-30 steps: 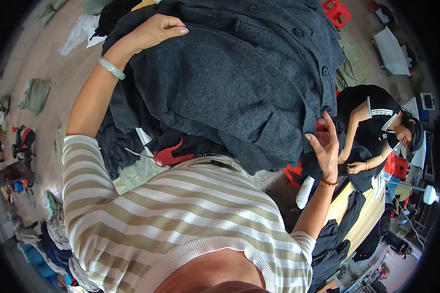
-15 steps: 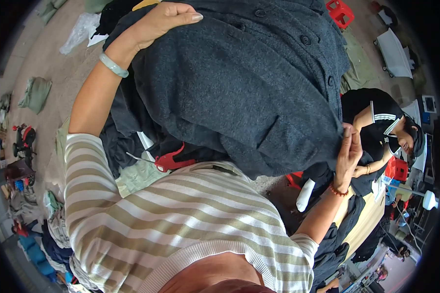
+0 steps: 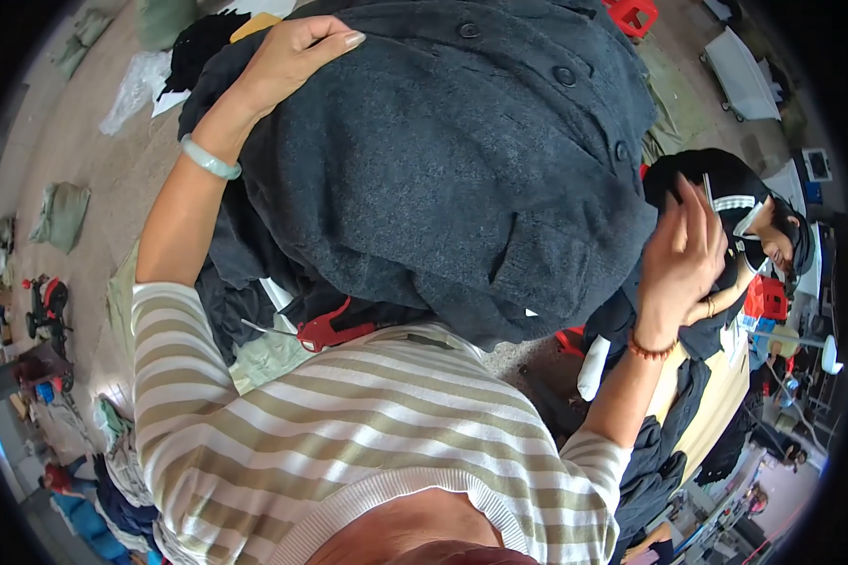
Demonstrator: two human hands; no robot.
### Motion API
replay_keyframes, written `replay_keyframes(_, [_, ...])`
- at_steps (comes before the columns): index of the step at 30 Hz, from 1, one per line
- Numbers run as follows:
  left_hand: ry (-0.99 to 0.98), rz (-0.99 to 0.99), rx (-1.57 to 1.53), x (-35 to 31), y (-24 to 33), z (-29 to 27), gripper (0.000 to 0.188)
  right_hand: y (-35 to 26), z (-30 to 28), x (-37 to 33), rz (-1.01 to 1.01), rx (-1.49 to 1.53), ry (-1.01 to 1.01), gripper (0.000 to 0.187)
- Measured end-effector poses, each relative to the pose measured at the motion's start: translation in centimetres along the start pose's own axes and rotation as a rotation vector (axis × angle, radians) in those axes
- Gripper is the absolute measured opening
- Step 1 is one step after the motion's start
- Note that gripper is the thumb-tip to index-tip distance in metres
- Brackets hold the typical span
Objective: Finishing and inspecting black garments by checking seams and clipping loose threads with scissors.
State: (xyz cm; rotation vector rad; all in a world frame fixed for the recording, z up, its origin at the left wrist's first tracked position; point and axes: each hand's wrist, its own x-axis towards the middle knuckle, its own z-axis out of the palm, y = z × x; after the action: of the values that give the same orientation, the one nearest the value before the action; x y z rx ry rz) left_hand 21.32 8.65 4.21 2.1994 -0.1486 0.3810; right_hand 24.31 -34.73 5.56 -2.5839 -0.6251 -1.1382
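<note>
We seem to be in a garment workshop: clothes heaps [image 3: 113, 461] litter the floor [image 3: 85, 169] around the dark coat [image 3: 462, 169].

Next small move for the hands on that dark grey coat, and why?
Probably bring the right hand back onto the dark grey coat. Only the left hand rests on it, at the top edge; the right hand is open beside the lower right edge, apparently not gripping, so that side hangs unsupported.

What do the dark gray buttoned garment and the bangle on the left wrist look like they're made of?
The dark gray garment looks like a thick wool or wool-blend knit, going by its fuzzy, matte, heathered surface; its round buttons look like dull plastic, though that is uncertain. The bangle is a smooth, pale green, slightly translucent ring, which suggests jade or similar stone; glass or resin is possible.
</note>
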Motion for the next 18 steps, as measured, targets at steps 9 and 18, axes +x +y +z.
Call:
replay_keyframes(9, [-0.069, -0.083, -0.025, -1.8, 3.1, -0.8, 0.016, -15.4, 9.8, 5.0, -0.170, 0.820, -0.359, 0.034])
replay_keyframes(18, [-0.106, 0.125, 0.218, -1.6, 5.3, 3.8, 0.031, -14.4, 8.4, 5.6, -0.257, 0.941, -0.155, 0.019])
